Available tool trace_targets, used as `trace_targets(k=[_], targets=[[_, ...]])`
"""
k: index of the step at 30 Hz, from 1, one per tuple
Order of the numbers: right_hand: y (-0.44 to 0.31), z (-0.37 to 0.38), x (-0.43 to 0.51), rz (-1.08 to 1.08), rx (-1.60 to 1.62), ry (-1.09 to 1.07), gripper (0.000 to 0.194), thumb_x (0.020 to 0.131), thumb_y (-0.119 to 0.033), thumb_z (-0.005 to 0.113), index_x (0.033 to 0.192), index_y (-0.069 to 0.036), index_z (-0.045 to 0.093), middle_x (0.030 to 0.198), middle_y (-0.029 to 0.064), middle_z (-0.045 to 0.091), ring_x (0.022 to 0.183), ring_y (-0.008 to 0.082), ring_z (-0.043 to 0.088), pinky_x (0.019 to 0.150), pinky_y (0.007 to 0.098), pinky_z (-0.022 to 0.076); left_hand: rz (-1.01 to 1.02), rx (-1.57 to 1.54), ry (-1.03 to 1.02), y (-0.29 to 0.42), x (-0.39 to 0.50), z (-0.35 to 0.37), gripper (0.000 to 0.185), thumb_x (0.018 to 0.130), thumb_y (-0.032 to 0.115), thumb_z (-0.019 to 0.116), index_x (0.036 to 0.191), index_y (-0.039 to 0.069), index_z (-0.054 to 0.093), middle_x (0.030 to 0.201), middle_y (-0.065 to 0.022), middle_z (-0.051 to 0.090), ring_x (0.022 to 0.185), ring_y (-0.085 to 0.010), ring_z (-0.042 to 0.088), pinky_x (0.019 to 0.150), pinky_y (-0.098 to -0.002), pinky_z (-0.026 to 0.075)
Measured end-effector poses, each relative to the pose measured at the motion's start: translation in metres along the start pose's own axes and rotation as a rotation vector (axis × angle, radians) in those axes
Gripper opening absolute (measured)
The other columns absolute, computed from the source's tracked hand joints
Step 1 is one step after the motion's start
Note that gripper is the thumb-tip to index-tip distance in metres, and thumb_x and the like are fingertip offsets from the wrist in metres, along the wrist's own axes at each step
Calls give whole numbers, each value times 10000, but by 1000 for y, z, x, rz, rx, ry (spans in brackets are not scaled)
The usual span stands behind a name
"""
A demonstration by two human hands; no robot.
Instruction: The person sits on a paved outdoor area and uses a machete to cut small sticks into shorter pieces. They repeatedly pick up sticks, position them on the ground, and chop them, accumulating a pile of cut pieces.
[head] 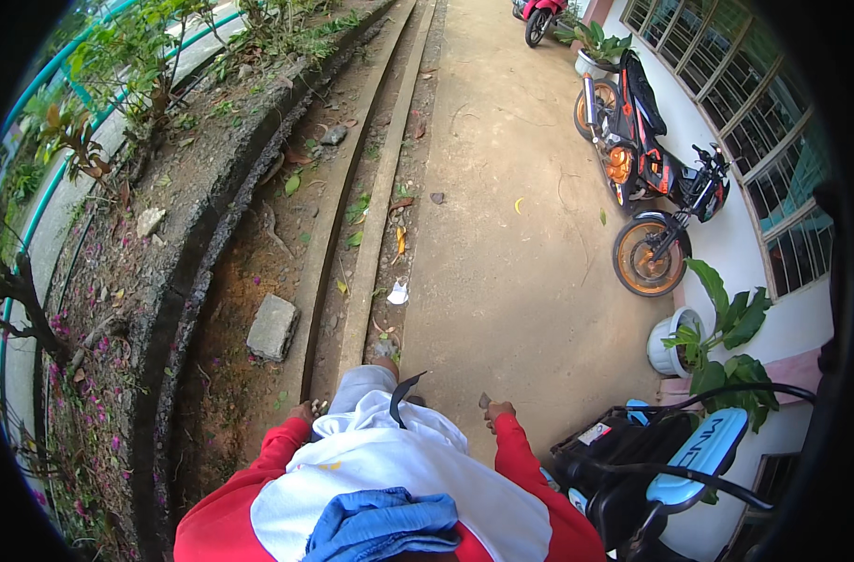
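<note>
Beside my right hip, my right hand [500, 416] is closed around a small grey pointed piece [484, 400] that looks like stone or metal. Most of that piece is hidden by the fingers. My left hand [302, 412] hangs low at my left side, near a narrow concrete curb [317, 309]. Small pale shapes show at its fingertips, too small to tell whether they are held pieces or the fingers themselves. A grey concrete block [272, 327] lies on the soil ahead of the left hand.
A concrete path [497, 281] runs ahead. On its right stand a motorcycle [652, 168], a potted plant [669, 344] and a black vehicle with a blue panel [701, 449]. Left of the curbs rises a broken concrete planter edge [188, 260]. A white face mask [398, 291] lies in the gutter.
</note>
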State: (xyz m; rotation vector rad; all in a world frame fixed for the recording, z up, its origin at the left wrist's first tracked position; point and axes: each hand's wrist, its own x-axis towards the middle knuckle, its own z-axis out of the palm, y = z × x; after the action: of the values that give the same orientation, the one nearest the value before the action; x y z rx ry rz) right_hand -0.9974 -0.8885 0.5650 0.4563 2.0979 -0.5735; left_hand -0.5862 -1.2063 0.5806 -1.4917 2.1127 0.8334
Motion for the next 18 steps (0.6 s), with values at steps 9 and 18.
trace_targets(k=[9, 18], targets=[[-219, -39, 93, -127, -99, -50, 127, 749, -60, 576, 812, 50, 586, 639, 137, 609, 468, 203, 583, 364, 340, 415, -33, 43, -158, 151, 147, -35, 406, 832, 274, 528, 1153, 29, 570, 975, -267, 644, 951, -402, 627, 828, -472, 500], [-385, -122, 127, 83, -117, -89, 299, 789, -213, 635, 859, 73, 578, 758, 179, 639, 507, 256, 569, 391, 395, 379, -89, -57, -29, 311, 302, -169, 482, 718, 249, 615, 1138, 24, 543, 972, -283, 634, 959, -420, 619, 819, -477, 507]])
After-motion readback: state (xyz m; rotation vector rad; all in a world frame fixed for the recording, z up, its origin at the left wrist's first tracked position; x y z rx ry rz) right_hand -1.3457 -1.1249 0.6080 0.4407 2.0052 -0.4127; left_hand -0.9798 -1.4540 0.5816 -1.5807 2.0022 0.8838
